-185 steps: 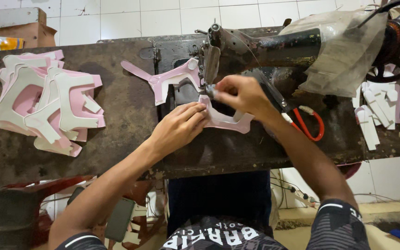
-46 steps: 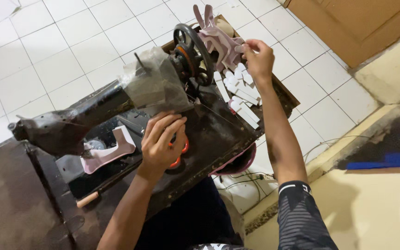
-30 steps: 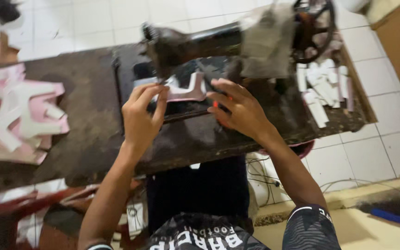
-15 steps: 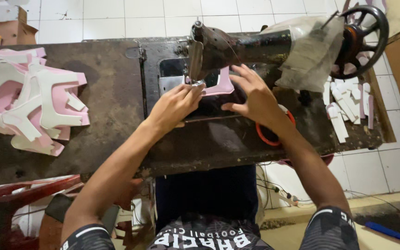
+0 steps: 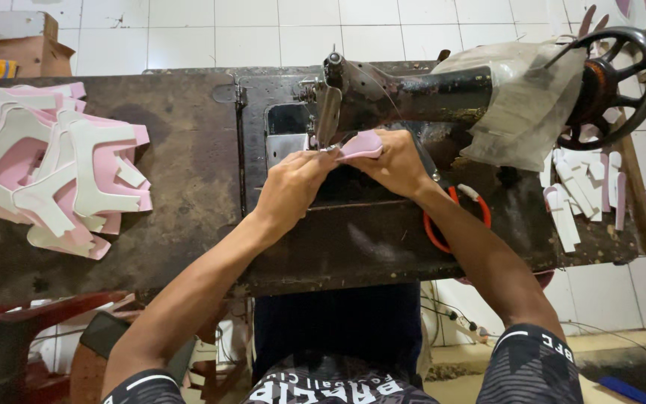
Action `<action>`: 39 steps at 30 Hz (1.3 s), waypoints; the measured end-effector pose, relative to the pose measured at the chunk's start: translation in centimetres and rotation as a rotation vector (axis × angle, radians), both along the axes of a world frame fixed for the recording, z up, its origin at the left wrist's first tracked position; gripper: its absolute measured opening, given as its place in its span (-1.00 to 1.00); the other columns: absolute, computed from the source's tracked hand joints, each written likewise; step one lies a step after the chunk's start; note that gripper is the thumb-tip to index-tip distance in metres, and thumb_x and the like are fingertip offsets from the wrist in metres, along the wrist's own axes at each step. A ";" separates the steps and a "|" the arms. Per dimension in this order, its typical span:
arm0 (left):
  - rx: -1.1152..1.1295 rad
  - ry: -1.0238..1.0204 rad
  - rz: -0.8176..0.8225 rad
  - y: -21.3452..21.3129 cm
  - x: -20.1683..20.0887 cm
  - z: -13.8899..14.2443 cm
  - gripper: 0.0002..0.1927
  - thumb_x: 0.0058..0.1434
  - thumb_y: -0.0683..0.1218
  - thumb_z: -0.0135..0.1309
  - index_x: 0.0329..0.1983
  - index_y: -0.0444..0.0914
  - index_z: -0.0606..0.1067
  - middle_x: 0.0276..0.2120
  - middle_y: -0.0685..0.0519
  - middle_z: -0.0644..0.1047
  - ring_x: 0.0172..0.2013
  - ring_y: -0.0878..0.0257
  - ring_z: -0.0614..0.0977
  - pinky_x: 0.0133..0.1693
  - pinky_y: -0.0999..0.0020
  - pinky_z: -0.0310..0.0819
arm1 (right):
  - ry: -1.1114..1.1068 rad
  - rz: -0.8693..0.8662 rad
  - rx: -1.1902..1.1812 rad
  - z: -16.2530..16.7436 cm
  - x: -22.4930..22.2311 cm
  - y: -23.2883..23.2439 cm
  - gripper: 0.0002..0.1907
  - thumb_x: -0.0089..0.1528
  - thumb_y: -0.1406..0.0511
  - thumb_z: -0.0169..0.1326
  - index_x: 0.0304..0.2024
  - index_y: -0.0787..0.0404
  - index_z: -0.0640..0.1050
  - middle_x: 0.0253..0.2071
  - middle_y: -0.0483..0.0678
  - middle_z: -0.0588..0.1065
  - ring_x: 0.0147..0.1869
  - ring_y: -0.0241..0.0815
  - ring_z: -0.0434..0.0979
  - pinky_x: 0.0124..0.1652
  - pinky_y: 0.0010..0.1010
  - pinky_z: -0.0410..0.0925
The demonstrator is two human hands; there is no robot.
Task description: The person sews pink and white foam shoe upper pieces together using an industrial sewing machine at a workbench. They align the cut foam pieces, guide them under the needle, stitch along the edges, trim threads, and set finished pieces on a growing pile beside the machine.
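Now, left hand (image 5: 289,187): pinching small pink foam piece (image 5: 362,144) at frame centre.
Right hand (image 5: 398,164): gripping same piece, under black sewing machine (image 5: 413,93).

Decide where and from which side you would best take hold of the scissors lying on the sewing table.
Probably the orange loop handles, from the table's front edge. They lie flat toward the person, partly under the right forearm; the blades point back under the machine and cannot be seen.
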State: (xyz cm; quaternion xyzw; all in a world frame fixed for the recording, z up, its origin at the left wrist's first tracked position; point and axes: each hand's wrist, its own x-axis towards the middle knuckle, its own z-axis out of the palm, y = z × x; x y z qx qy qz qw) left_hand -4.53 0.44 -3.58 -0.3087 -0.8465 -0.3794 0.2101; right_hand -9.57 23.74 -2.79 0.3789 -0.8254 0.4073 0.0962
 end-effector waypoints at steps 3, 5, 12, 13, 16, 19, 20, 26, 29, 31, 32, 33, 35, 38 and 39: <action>0.047 0.041 0.080 0.8 0.4 0.7 -0.75 0.37 -0.10 0.14 0.05 -0.29 0.54 -0.06 -0.09 0.64 -0.05 -0.01 0.68 -0.02 0.18 0.58 | -0.033 -0.056 -0.020 -0.6 0.2 0.1 -0.83 0.20 0.29 0.31 -0.19 0.20 0.66 -0.25 0.01 0.62 -0.21 -0.03 0.66 -0.21 -0.32 0.47; -0.007 0.093 0.076 1.7 0.7 1.1 -0.63 0.34 -0.08 0.14 0.11 -0.40 0.50 -0.14 -0.13 0.62 -0.11 -0.01 0.67 -0.05 0.16 0.57 | -0.027 -0.081 -0.027 -1.0 0.3 0.1 -0.81 0.19 0.28 0.31 -0.19 0.21 0.66 -0.24 0.03 0.61 -0.21 -0.02 0.65 -0.22 -0.31 0.48; -0.217 0.253 0.150 3.8 0.1 0.0 -0.79 0.43 -0.11 0.11 -0.05 -0.38 0.47 -0.21 -0.11 0.62 -0.14 0.06 0.71 -0.11 0.21 0.60 | 0.072 -0.043 0.024 -1.7 0.3 0.9 -0.79 0.22 0.30 0.29 -0.12 0.23 0.64 -0.18 0.04 0.60 -0.14 0.01 0.65 -0.14 -0.29 0.50; -0.200 0.253 0.141 3.7 0.1 -0.2 -0.81 0.41 -0.13 0.10 -0.04 -0.36 0.47 -0.20 -0.10 0.62 -0.13 0.07 0.72 -0.10 0.22 0.60 | 0.082 -0.019 0.044 -1.6 0.3 0.9 -0.81 0.24 0.30 0.30 -0.12 0.23 0.64 -0.18 0.02 0.61 -0.14 0.00 0.65 -0.13 -0.30 0.50; -0.142 0.229 0.119 3.2 0.4 -0.5 -0.81 0.36 -0.17 0.10 0.00 -0.32 0.48 -0.16 -0.09 0.63 -0.12 0.08 0.72 -0.11 0.24 0.60 | 0.059 -0.025 0.030 -1.0 0.6 0.7 -0.79 0.22 0.28 0.31 -0.12 0.21 0.65 -0.17 0.01 0.63 -0.13 -0.01 0.67 -0.14 -0.31 0.50; -0.095 0.155 0.104 3.2 1.6 -0.6 -0.74 0.34 -0.19 0.10 0.07 -0.33 0.50 -0.14 -0.12 0.59 -0.14 0.05 0.68 -0.15 0.24 0.59 | 0.086 0.020 0.004 -0.1 0.7 0.6 -0.77 0.19 0.29 0.30 -0.13 0.23 0.64 -0.10 0.06 0.61 -0.06 0.05 0.65 -0.09 -0.28 0.50; -0.114 0.136 0.099 3.1 2.2 -0.7 -0.70 0.30 -0.21 0.09 0.10 -0.33 0.50 -0.15 -0.13 0.56 -0.15 0.04 0.66 -0.17 0.25 0.59 | 0.076 0.046 -0.007 0.2 0.5 0.7 -0.79 0.19 0.29 0.29 -0.15 0.21 0.63 -0.10 0.05 0.62 -0.05 0.03 0.66 -0.07 -0.27 0.51; -0.404 0.223 0.044 3.2 3.4 -1.9 -0.54 0.19 -0.20 0.06 0.15 -0.52 0.44 -0.10 -0.16 0.51 -0.06 -0.01 0.62 -0.03 0.23 0.57 | 0.173 -0.266 0.344 0.2 -3.1 1.6 -0.82 0.21 0.28 0.25 -0.19 0.24 0.62 -0.22 0.12 0.59 -0.15 0.12 0.61 -0.15 -0.11 0.46; -0.414 0.245 0.069 3.4 3.2 -2.6 -0.60 0.22 -0.20 0.06 0.10 -0.50 0.44 -0.06 -0.20 0.54 -0.01 -0.04 0.62 0.02 0.23 0.56 | 0.159 -0.116 0.664 -0.8 -5.2 1.4 -0.88 0.29 0.35 0.07 -0.18 0.21 0.61 -0.27 0.12 0.58 -0.16 0.10 0.61 -0.17 -0.07 0.44; -0.399 0.250 0.091 3.5 3.2 -2.9 -0.65 0.23 -0.19 0.05 0.05 -0.46 0.45 -0.02 -0.23 0.55 0.04 -0.06 0.62 0.05 0.21 0.55 | 0.034 -0.164 0.785 -1.1 -5.7 0.8 -0.82 0.30 0.30 0.04 -0.15 0.17 0.64 -0.26 0.16 0.60 -0.23 0.16 0.60 -0.29 0.01 0.42; -0.405 0.241 0.090 3.5 3.1 -3.0 -0.65 0.22 -0.18 0.06 0.03 -0.45 0.46 -0.01 -0.25 0.56 0.05 -0.07 0.61 0.06 0.21 0.55 | 0.173 -0.159 0.723 -1.2 -5.8 0.9 -0.85 0.28 0.31 0.06 -0.17 0.16 0.63 -0.26 0.10 0.60 -0.20 0.10 0.61 -0.23 -0.03 0.44; -0.409 0.234 0.092 3.5 3.1 -3.1 -0.66 0.21 -0.17 0.06 0.02 -0.44 0.46 0.00 -0.27 0.56 0.06 -0.08 0.61 0.07 0.20 0.54 | 0.315 -0.151 0.661 -1.5 -5.8 1.0 -0.88 0.27 0.33 0.08 -0.20 0.15 0.63 -0.25 0.05 0.60 -0.17 0.04 0.62 -0.17 -0.07 0.45; -0.406 0.243 0.085 3.3 3.1 -3.2 -0.65 0.23 -0.18 0.06 0.04 -0.46 0.47 0.02 -0.27 0.55 0.08 -0.09 0.61 0.09 0.20 0.55 | 0.166 -0.163 0.378 -1.8 -5.5 1.1 -0.91 0.26 0.33 0.14 -0.20 0.15 0.63 -0.25 -0.03 0.61 -0.17 -0.11 0.62 -0.16 -0.20 0.46; -0.404 0.249 0.087 3.3 3.2 -3.3 -0.64 0.23 -0.18 0.06 0.06 -0.47 0.48 0.04 -0.27 0.55 0.09 -0.09 0.61 0.10 0.19 0.55 | -0.540 -0.261 -0.109 -1.9 -4.5 1.3 -0.88 0.27 0.28 0.26 -0.18 0.18 0.66 -0.29 -0.12 0.62 -0.24 -0.34 0.57 -0.28 -0.40 0.41; -0.406 0.251 0.092 3.3 3.2 -3.3 -0.64 0.23 -0.18 0.06 0.06 -0.46 0.48 0.05 -0.27 0.55 0.09 -0.08 0.60 0.10 0.19 0.55 | -0.666 -0.322 -0.154 -2.0 -4.2 1.3 -0.87 0.26 0.26 0.29 -0.22 0.19 0.68 -0.32 -0.14 0.61 -0.28 -0.39 0.54 -0.31 -0.45 0.38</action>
